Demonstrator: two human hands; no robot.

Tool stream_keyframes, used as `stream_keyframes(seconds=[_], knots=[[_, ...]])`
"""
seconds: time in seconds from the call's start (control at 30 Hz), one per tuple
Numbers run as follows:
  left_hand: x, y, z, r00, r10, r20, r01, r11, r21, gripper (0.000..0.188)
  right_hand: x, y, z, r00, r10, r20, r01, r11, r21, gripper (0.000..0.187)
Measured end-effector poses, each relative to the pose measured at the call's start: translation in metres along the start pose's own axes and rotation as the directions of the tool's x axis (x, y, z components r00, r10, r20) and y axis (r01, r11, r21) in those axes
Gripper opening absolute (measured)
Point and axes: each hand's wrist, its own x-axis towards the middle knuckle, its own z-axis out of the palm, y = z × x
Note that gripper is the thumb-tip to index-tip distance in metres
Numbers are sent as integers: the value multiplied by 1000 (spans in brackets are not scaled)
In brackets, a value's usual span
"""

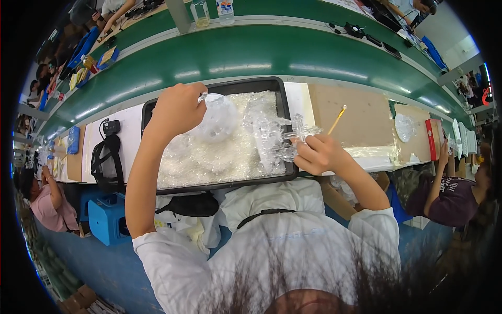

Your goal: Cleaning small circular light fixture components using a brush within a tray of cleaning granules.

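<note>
My left hand (180,111) is closed in a pinch over the back of the black tray (214,189), with a small shiny piece (203,97) at its fingertips. Beside those fingers, a translucent whitish round shape (217,119) sits on the tray's layer of small clear beads (201,162). At the tray's right side, my right hand (320,154) is closed on a clear plastic branching piece (301,129). A thin yellow stick (338,119) with a pale tip sticks up from the same hand. More clear plastic pieces (265,137) lie in the tray just left of it.
Brown cardboard (355,118) covers the table to the right, near a clear round dish (405,127) and a red box (433,138). A black strap pouch (107,159) lies left. Bottles (226,11) stand on the far ledge. People sit at both sides.
</note>
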Motion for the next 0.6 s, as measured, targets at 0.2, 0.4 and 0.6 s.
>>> stream_keyframes(seconds=[0.2,0.4,0.6], knots=[[8,7,4,1000,15,15,-15,1000,13,25,-20,11,8,1000,-7,8,7,1000,-18,34],[9,15,0,997,-59,53,59,998,-2,25,-24,13,12,1000,-8,9,8,1000,-30,26],[3,-1,7,1000,-11,10,11,999,43,28,-24,17,18,1000,-4,-28,5,1000,4,32]])
